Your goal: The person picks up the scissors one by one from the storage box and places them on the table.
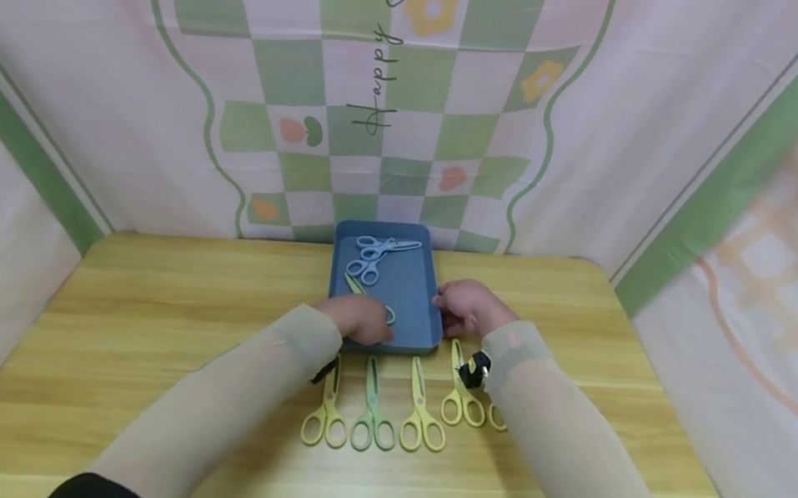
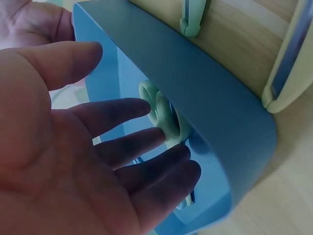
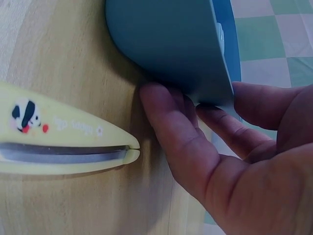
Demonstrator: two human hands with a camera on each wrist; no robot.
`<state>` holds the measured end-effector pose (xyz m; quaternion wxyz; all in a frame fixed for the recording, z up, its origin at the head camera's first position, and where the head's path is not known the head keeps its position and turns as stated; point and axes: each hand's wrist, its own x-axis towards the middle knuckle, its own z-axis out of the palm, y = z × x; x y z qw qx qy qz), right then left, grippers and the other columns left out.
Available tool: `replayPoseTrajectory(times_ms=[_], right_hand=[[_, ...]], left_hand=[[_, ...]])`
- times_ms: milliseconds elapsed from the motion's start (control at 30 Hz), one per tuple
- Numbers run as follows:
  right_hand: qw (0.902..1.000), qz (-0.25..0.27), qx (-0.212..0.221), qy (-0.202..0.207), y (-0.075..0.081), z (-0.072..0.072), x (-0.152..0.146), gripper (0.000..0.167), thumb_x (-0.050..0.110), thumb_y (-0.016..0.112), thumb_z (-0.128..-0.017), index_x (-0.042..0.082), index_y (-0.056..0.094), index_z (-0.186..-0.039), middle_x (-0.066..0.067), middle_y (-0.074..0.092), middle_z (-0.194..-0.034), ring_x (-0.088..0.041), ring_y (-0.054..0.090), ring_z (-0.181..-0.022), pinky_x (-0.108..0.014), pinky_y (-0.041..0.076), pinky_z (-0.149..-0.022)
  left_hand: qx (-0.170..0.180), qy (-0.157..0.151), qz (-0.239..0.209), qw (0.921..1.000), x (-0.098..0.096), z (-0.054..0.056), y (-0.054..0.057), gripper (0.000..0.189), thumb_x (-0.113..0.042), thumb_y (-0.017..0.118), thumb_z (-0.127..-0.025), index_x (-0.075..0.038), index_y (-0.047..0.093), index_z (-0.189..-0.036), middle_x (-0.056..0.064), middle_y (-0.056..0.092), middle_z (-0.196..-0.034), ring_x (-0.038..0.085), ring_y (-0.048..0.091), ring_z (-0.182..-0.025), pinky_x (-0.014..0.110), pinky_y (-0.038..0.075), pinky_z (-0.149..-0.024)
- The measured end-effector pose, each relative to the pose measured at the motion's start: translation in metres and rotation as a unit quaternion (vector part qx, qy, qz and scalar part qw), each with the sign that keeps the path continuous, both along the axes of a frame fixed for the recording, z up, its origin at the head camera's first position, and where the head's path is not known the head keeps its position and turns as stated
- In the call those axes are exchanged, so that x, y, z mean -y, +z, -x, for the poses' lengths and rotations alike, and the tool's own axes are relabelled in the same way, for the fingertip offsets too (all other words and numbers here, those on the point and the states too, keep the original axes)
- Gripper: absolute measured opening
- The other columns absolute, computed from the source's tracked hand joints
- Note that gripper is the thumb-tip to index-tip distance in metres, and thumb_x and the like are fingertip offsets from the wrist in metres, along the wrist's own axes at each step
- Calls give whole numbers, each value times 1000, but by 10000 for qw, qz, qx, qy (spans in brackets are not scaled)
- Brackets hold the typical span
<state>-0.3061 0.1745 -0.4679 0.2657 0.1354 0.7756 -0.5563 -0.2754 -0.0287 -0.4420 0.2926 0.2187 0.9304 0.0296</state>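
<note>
A blue tray [image 1: 409,284] stands at the table's back edge. Inside it lie two pairs of blue scissors [image 1: 390,245], overlapping, and a pair of green scissors [image 2: 171,122]. My left hand [image 1: 358,317] reaches over the tray's near end, fingers extended and spread, close to the green handles. Whether the fingertips touch them I cannot tell. My right hand [image 1: 471,305] holds the tray's right wall, thumb [image 3: 264,100] at the rim and fingers against the outside. Yellow scissors [image 3: 68,132] point toward the tray beside that hand.
In front of the tray several scissors lie in a row, handles toward me: green scissors [image 1: 370,405] among yellow scissors [image 1: 420,412]. My right arm partly covers the rightmost yellow pair [image 1: 497,418]. A patterned cloth [image 1: 416,117] hangs behind the wooden table [image 1: 212,292].
</note>
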Motion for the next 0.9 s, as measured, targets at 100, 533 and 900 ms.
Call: replayPoseTrajectory(times_ms=[100, 533, 900], right_hand=[[10000, -51, -12, 51, 1, 1, 0, 28, 4, 45, -104, -4, 53, -129, -20, 64, -104, -27, 64, -81, -42, 59, -71], [9999, -96, 2, 30, 1, 1, -1, 28, 4, 46, -104, -3, 53, -130, -19, 64, -101, -25, 64, -77, -42, 60, -70], [9999, -101, -26, 0, 1, 0, 0, 36, 4, 46, -104, -1, 49, -139, -20, 64, -104, -24, 65, -77, -41, 60, -69]], left_hand=[[-103, -79, -128, 9998, -3, 3, 2, 47, -41, 49, -103, -8, 61, -135, 11, 54, -142, 28, 50, -129, 43, 39, -109], [-524, 848, -287, 9946, -2, 44, 7, 28, -19, 47, -102, -3, 69, -95, 12, 59, -111, 23, 53, -86, 30, 41, -66], [-457, 1324, -260, 9898, -15, 47, -9, 20, -14, 55, -97, -4, 71, -105, 10, 61, -111, 25, 55, -94, 32, 47, -71]])
